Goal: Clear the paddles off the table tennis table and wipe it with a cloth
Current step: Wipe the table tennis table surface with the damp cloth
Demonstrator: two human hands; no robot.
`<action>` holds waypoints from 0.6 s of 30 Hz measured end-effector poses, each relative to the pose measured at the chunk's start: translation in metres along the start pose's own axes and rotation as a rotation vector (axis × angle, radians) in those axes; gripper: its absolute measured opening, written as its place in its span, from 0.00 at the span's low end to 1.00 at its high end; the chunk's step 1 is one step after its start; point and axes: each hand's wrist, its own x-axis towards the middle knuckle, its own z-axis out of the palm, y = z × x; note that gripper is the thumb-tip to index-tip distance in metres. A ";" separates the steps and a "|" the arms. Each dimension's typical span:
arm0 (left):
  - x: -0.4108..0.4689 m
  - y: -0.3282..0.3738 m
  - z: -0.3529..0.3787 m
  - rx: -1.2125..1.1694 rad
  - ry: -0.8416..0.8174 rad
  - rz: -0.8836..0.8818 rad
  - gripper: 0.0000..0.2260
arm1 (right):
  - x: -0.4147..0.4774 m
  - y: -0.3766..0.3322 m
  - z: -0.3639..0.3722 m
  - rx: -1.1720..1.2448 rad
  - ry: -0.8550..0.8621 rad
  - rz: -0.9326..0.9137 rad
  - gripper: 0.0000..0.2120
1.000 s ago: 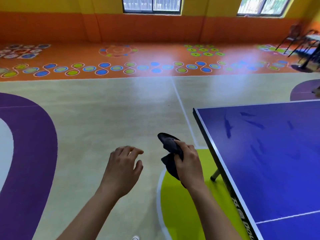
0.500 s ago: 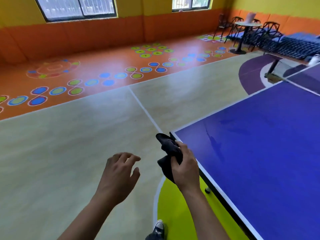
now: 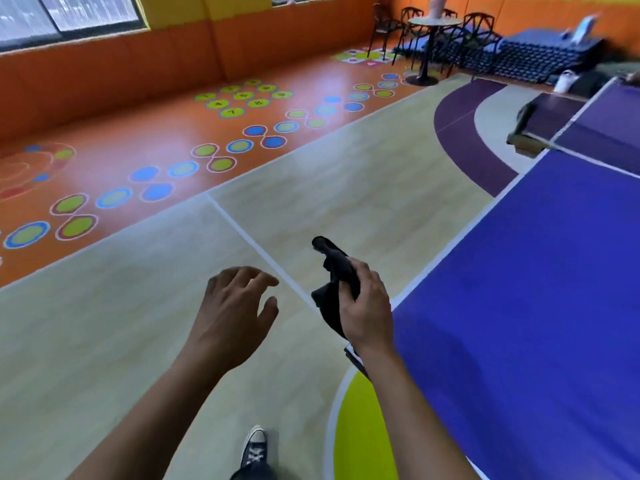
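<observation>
Circles [image 3: 239, 146] in painted colours running across orange floor at far left. Left hand [image 3: 235, 317] hovering palm down over floor, fingers spread and loosely curling, holding nothing. Sneaker [image 3: 254, 448] showing near bottom edge. Right hand [image 3: 367, 308] gripping bunched dark cloth [image 3: 333, 271], fingers wrapping round it, at left edge of blue table tennis table [image 3: 540, 289]. Black chairs [image 3: 478, 32] standing far right.

Cloth [image 3: 333, 270] half inside right hand [image 3: 369, 313]

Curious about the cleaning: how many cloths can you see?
1: a dark cloth gripped in the right hand, beside the table. The left hand is empty; others may be hidden.
</observation>
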 end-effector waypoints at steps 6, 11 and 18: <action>0.136 -0.029 0.044 -0.124 -0.107 0.222 0.13 | 0.088 0.018 0.034 -0.092 0.141 0.177 0.17; 0.228 0.003 0.080 -0.112 -0.274 0.567 0.13 | 0.117 0.045 0.016 -0.118 0.367 0.330 0.18; 0.304 0.100 0.130 -0.091 -0.407 0.941 0.12 | 0.106 0.115 -0.032 -0.107 0.683 0.682 0.18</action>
